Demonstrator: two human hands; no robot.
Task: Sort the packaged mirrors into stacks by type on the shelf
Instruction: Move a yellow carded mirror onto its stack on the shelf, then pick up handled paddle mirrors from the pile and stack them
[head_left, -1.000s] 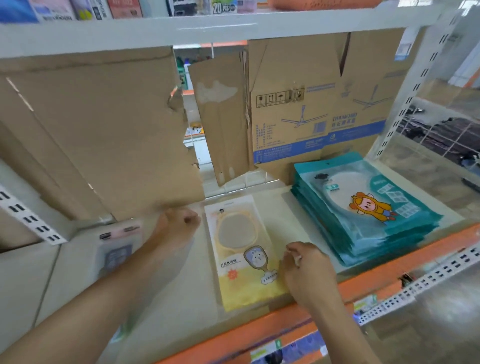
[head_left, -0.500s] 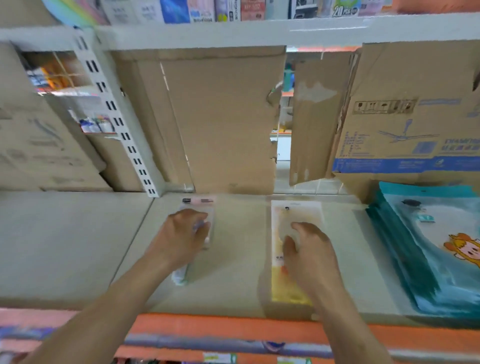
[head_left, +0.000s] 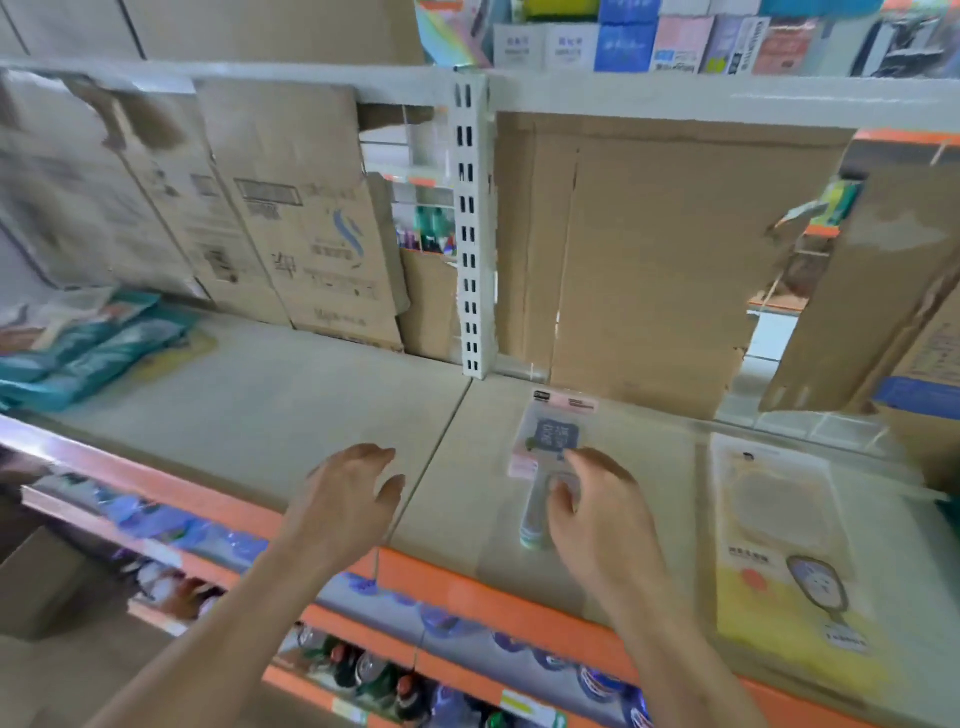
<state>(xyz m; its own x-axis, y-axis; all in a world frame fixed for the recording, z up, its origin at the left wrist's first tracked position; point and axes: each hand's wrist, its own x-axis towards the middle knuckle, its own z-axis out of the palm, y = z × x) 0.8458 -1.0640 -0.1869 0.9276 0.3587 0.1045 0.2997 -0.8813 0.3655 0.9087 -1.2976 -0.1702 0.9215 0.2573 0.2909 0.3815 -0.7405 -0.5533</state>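
A pink-topped packaged hand mirror (head_left: 553, 441) lies flat on the beige shelf (head_left: 291, 415), just right of the white upright. A yellow packaged mirror (head_left: 779, 545) lies further right. At the far left sits a loose heap of teal packaged mirrors (head_left: 88, 358). My left hand (head_left: 348, 499) hovers over bare shelf with loose fingers, holding nothing. My right hand (head_left: 597, 509) is over the handle end of the pink package, fingers loosely spread; whether it touches the package I cannot tell.
Flattened cardboard boxes (head_left: 649, 260) line the back of the shelf. A white slotted upright (head_left: 472, 228) divides the two bays. An orange front rail (head_left: 467, 587) edges the shelf, with bottled goods (head_left: 374, 670) on the shelf below and small boxed goods (head_left: 649, 41) above.
The view has swung left, bringing the teal heap at the left into sight. My left hand has come off the pink package and moved left; my right hand has left the yellow package and moved over the pink one.
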